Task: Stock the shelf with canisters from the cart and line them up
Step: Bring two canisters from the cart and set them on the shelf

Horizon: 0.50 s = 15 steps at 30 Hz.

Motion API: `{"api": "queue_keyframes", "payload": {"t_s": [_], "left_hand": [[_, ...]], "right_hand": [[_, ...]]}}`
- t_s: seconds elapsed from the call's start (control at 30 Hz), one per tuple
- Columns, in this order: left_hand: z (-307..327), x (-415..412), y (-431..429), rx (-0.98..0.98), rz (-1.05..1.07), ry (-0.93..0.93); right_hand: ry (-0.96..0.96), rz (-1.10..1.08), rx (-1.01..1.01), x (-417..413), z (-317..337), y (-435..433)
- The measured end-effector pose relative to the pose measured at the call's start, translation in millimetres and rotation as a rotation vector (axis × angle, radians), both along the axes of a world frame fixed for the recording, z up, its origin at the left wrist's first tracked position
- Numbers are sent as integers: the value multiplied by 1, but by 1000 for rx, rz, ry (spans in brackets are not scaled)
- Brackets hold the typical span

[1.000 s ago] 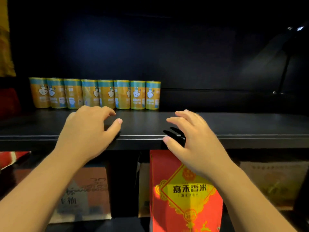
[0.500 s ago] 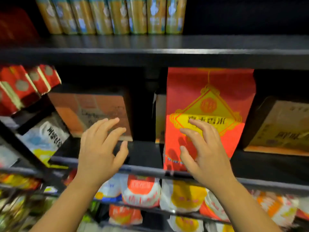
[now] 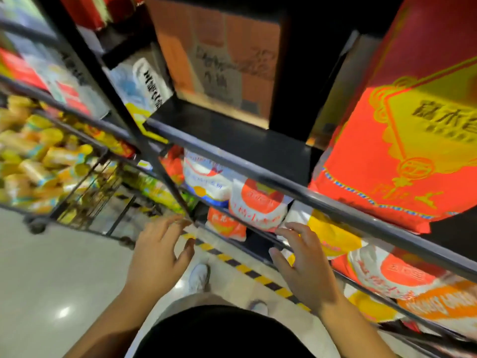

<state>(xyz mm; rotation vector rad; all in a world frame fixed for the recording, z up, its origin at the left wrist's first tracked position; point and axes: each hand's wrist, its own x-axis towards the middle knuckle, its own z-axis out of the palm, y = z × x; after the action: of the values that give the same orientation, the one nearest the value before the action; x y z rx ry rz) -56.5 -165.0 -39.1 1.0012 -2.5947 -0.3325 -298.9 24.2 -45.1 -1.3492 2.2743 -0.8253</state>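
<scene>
The person is looking down past the shelves at the floor (image 3: 51, 267). The left hand (image 3: 160, 257) is hovering in the air over the floor. Its fingers are spread wide and it is holding nothing. The right hand (image 3: 307, 270) is hovering next to it, with a gap between the two. Its fingers are spread wide too, and it is also holding nothing. Its fingertips are coming close to the white and orange bags (image 3: 258, 202) that are lying on a low shelf. I cannot tell if they are touching the bags.

The yellow canisters (image 3: 51, 156) are lying in a heap in the wire cart (image 3: 85, 192) on the far left. They are looking blurry. The cart is standing on the floor, well apart from both hands.

A big red rice bag (image 3: 402, 140) is standing on the black shelf board (image 3: 232, 133) on the right. A brown box (image 3: 222, 60) is sitting further back on the same board.

A white shoe (image 3: 200, 276) is standing on the floor between the hands, just beside a yellow and black striped line (image 3: 242, 267).
</scene>
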Motion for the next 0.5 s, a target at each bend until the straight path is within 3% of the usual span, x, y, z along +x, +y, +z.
{"api": "queue_keyframes", "payload": {"t_s": [0.17,0.5], "left_hand": [[0,35,14,32,162,-58],[-4,159,0,220,440,-88]], "right_hand": [[-137,224,103,25,-11,-24],[-62,584,157,120,-2,-131]]}}
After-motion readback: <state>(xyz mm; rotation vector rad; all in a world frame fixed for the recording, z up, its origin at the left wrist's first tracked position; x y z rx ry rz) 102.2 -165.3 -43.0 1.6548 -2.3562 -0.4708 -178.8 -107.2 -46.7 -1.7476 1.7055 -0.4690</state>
